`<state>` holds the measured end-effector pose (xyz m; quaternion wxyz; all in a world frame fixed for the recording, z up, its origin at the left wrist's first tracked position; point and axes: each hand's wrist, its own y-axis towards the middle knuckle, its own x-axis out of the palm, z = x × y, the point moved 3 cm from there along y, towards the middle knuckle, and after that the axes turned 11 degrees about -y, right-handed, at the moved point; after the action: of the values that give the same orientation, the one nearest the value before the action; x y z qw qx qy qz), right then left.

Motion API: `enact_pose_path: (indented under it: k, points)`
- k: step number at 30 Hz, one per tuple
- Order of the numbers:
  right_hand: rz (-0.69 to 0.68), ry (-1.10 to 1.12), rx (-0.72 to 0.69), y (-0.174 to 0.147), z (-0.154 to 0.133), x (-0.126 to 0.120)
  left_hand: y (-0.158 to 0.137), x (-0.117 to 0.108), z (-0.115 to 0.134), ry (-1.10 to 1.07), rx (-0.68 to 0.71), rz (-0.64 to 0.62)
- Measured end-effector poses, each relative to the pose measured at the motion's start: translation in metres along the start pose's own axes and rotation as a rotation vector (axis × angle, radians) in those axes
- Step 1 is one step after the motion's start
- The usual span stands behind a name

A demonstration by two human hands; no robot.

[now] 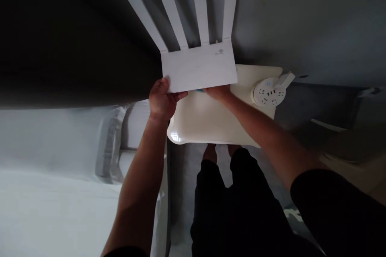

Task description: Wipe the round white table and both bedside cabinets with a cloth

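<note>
A white router (199,66) with several flat antennas is raised above the small cream table, antennas pointing toward the wall. My left hand (163,98) is closed on its lower left corner, thumb on top and fingers beneath. Under the router's near edge, my right hand (219,91) reaches in from the right, partly covered by the router. Its fingers look bent beside a bluish thing (199,90), of which only a sliver shows, too little to name.
The cream table (208,124) has rounded corners. On its right side sits a round white power strip (269,92) with a white plug-in piece (285,81). A bed with pale bedding (54,200) lies at left. Behind is a grey wall (301,20).
</note>
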<state>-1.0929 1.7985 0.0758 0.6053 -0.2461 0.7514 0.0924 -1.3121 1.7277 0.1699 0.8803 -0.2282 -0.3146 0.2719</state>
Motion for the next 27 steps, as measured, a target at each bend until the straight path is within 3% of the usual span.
enact_pose_path:
  k: [2, 5, 7, 8, 10, 15, 17, 18, 20, 25, 27]
  points:
    - [-0.047, -0.031, -0.034, -0.077, -0.029, 0.010, -0.001, 0.003, 0.001, -0.026, -0.006, 0.001]
    - [-0.211, 0.042, -0.208, -0.205, -0.082, 0.040, 0.000, 0.007, 0.004, -0.055, -0.018, 0.009]
    - [-0.273, 0.080, -0.255, -0.254, -0.096, 0.054, 0.001, 0.007, 0.007, -0.063, -0.022, 0.011]
    - [-0.281, 0.085, -0.259, -0.260, -0.094, 0.056, 0.002, 0.007, 0.007, -0.062, -0.023, 0.011]
    - [-0.245, 0.060, -0.228, -0.234, -0.072, 0.051, 0.003, 0.006, 0.007, -0.056, -0.029, 0.004]
    - [-0.065, -0.058, -0.042, -0.069, 0.038, 0.008, 0.005, 0.002, -0.001, -0.035, -0.048, 0.023]
    - [-0.018, -0.078, 0.016, -0.033, 0.065, -0.003, 0.004, 0.001, -0.004, -0.025, -0.035, 0.018]
    - [0.003, -0.084, 0.041, -0.032, 0.068, -0.005, 0.004, 0.001, -0.004, -0.020, -0.029, 0.015]
    - [0.018, -0.087, 0.075, -0.066, 0.054, -0.003, 0.003, 0.001, -0.004, -0.011, -0.023, 0.023]
    - [-0.149, 0.011, 0.017, -0.241, -0.027, 0.037, 0.003, 0.001, 0.002, 0.024, -0.034, 0.069]
    - [-0.177, 0.046, 0.007, -0.268, -0.034, 0.047, 0.004, -0.002, 0.006, 0.041, -0.029, 0.073]
